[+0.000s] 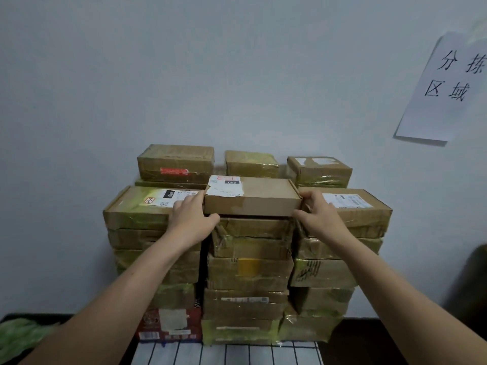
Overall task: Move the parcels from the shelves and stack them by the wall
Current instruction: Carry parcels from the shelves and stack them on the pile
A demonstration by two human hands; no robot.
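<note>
At the bottom edge lies a white mat (226,354) with dark grid lines. Behind it, three stacks of taped parcels stand side by side. Both forearms reach to the top of the middle stack (250,270). There a flat box (253,198) with a white label lies between the two hands. The left hand (191,219) grips its left end, fingers on the side and thumb under the front edge. The right hand (320,217) grips the right end with curled fingers. A dark gap shows under the box's front edge. The left stack (139,209) and right stack (350,214) are just beside the hands. Behind stand three more parcels (176,162), then the wall (237,75) with a paper sign (448,88).
</note>
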